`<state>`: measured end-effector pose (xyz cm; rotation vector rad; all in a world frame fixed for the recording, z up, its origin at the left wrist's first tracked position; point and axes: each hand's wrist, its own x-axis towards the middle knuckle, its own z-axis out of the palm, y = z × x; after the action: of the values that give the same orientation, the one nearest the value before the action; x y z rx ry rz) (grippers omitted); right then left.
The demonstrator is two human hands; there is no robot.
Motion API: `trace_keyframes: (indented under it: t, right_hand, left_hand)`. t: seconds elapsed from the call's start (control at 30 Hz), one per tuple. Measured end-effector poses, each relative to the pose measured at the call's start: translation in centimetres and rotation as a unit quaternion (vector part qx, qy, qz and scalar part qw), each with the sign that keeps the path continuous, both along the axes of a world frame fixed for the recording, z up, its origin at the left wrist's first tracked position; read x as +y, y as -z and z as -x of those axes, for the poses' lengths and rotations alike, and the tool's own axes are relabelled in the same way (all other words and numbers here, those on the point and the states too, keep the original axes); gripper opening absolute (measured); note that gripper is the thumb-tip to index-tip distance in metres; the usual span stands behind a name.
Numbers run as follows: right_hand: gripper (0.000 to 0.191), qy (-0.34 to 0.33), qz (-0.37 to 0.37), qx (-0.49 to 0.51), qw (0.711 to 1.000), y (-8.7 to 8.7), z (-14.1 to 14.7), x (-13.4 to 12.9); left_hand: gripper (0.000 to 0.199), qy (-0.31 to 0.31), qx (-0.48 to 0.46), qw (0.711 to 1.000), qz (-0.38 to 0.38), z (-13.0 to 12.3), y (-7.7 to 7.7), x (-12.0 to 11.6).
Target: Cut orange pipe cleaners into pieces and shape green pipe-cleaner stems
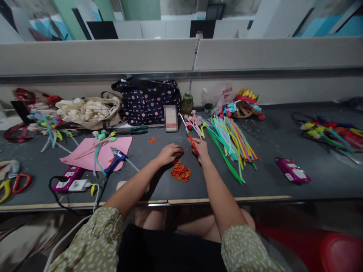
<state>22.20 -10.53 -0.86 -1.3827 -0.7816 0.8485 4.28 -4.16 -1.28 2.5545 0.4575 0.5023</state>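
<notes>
My right hand grips scissors by their orange-red handles, with the blades pointing up and away from me over the desk. To its left, my left hand rests low at the desk, fingers curled down. Something small and dark reddish shows at its fingertips, too hidden to name. Just below that hand lies a pile of small orange and red cut pieces. Farther back is a smaller cluster of orange bits. Colourful pipe cleaners are spread to the right of my right hand.
A glue gun lies on pink paper at left, near a purple power strip with cables. A dark dotted bag, a phone and a glass jar stand behind. At right sits a purple box.
</notes>
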Motion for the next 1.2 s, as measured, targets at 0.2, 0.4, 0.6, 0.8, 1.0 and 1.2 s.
trace_keyframes:
  t: [0.2,0.4,0.6,0.8,1.0,1.2]
  right_hand:
    - [0.051,-0.007,-0.003,0.044,0.999,-0.4,0.3,-0.1]
    - [0.051,-0.004,-0.009,0.054,0.998,-0.5,0.4,0.1]
    - [0.051,-0.003,-0.008,0.052,0.999,-0.4,0.4,0.2]
    - [0.051,0.001,-0.012,0.049,0.999,-0.3,0.4,0.2]
    - [0.046,0.0,-0.008,0.06,0.998,-0.7,0.5,0.0]
    - [0.047,0.002,-0.011,0.075,0.997,-0.5,0.7,0.2]
  left_hand:
    - [0.022,-0.125,-0.081,0.988,0.029,0.6,0.4,0.4]
    - [0.02,-0.104,-0.021,0.994,0.005,0.3,0.6,0.3]
    - [0.023,-0.085,0.01,0.996,-0.019,-0.2,1.2,0.6]
    - [0.018,-0.126,0.01,0.992,-0.016,0.0,1.2,0.9]
    - [0.012,-0.15,-0.067,0.985,0.047,0.2,1.1,1.2]
    - [0.011,-0.199,-0.126,0.97,0.059,0.9,1.3,1.7]
